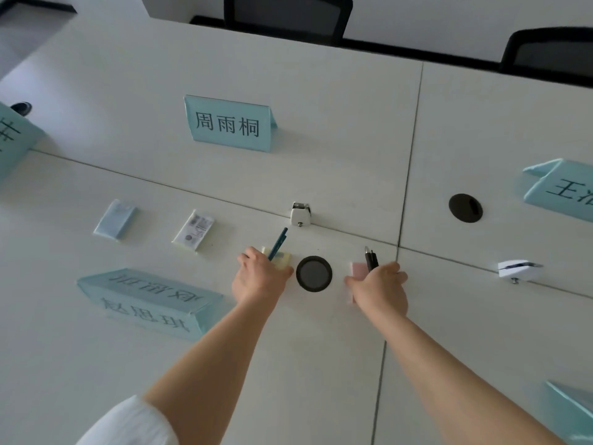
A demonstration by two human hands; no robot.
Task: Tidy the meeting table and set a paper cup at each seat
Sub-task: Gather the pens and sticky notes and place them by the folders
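While the left hand (pixel 260 277) pinches a blue pen (pixel 278 244) over yellow notes (pixel 283 260), the right hand (pixel 380 289) grips a black pen (pixel 371 259) beside a pink pad (pixel 358 270) on the surface (pixel 321 155).

A white table (pixel 321 130) carries pale blue name cards (pixel 229 123) with black characters, a yellow notepad (pixel 284 260), a pink notepad (pixel 358 270) and a teal pen (pixel 278 243).
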